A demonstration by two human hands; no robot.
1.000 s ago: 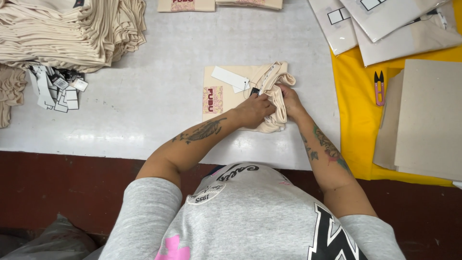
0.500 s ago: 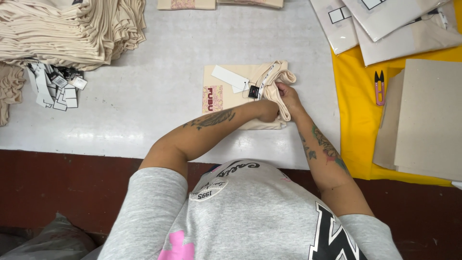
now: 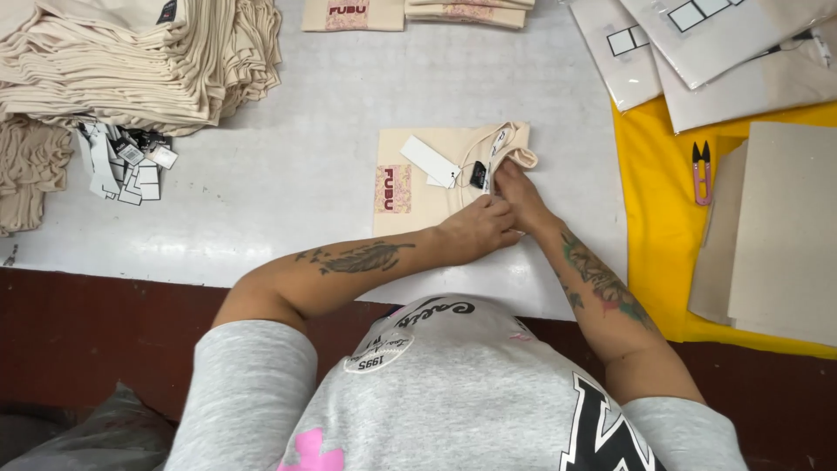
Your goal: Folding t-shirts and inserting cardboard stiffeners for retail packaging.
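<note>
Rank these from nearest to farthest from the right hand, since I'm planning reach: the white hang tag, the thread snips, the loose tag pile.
From the right hand:
1. White hang tag, just left, on the folded garment.
2. Thread snips, right, on yellow cloth.
3. Loose tag pile, far left.

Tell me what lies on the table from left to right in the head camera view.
Tall stack of folded cream garments → loose pile of hang tags → folded cream garment under the left hand and right hand → yellow cloth → small pink snips → grey cardboard sheets.
</note>
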